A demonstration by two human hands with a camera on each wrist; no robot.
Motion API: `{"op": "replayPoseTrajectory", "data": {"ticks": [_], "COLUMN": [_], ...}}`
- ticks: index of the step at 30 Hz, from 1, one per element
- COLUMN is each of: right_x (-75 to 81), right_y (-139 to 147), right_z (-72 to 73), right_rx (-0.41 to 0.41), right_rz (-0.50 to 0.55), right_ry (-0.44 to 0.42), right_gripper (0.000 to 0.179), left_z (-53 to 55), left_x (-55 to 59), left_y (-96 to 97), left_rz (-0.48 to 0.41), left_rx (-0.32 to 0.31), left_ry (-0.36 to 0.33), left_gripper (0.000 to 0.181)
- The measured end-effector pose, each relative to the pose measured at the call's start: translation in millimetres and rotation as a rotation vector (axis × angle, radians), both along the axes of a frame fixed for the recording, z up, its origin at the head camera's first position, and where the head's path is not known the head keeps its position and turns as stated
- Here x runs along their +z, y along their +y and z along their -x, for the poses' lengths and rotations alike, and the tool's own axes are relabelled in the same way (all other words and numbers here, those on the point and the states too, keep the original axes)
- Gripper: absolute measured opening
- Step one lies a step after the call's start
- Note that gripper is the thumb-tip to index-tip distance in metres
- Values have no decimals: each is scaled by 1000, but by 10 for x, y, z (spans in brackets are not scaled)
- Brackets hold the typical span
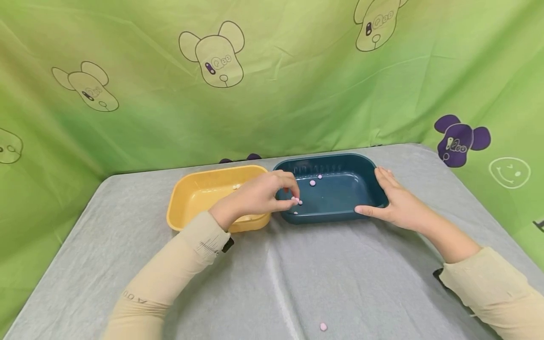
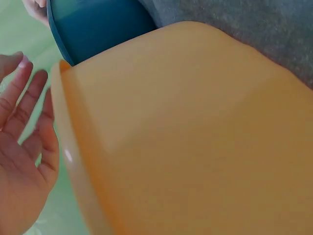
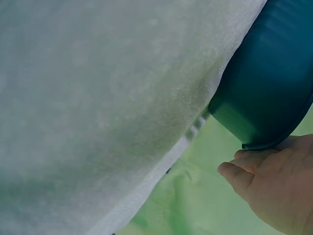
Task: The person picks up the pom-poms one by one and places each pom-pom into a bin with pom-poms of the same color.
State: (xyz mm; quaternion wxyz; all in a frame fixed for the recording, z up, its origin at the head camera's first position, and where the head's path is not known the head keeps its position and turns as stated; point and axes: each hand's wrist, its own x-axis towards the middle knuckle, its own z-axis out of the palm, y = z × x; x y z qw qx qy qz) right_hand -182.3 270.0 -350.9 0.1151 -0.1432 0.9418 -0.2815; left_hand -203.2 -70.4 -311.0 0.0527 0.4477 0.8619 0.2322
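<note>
Over the left end of the dark teal basin (image 1: 329,218), my left hand (image 1: 265,191) pinches a small pink ball (image 2: 24,61) between thumb and forefinger. Other tiny pink balls show right beside these fingertips in the head view. My left wrist crosses above the yellow basin (image 1: 176,208), hiding part of its inside. At the teal basin's right end, my right hand (image 1: 401,205) rests against the outside, thumb along the near wall and fingers by the right rim. Two pink balls (image 1: 312,182) lie farther back in the teal basin.
The basins stand side by side on a grey cloth-covered table (image 1: 238,293). A few whitish bits (image 1: 236,187) lie in the yellow basin. One loose pink ball (image 1: 323,326) sits near the table's front. Behind hangs a green patterned curtain (image 1: 289,94).
</note>
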Motion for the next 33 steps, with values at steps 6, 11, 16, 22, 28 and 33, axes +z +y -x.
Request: {"op": "replayPoseTrajectory", "data": {"ticks": [6, 11, 16, 22, 28, 33], "right_x": [4, 1, -8, -7, -7, -9], "right_y": [-4, -3, 1, 9, 5, 6], "right_z": [-2, -6, -8, -4, -2, 4], "right_rx": [0, 2, -1, -4, -5, -6], "right_rz": [0, -8, -11, -11, -21, -23], "right_ry": [5, 2, 1, 2, -5, -8], "right_gripper": [117, 117, 117, 117, 117, 117], "left_z": [39, 52, 37, -30, -138, -253], "left_x": [-18, -32, -48, -32, 3, 12], "left_y": [18, 42, 40, 24, 5, -18], "left_rz": [52, 103, 148, 164, 137, 105], "left_rx": [102, 159, 167, 131, 97, 77], "left_ry": [20, 1, 26, 46, 60, 61], "left_gripper": [10, 13, 18, 18, 20, 22]}}
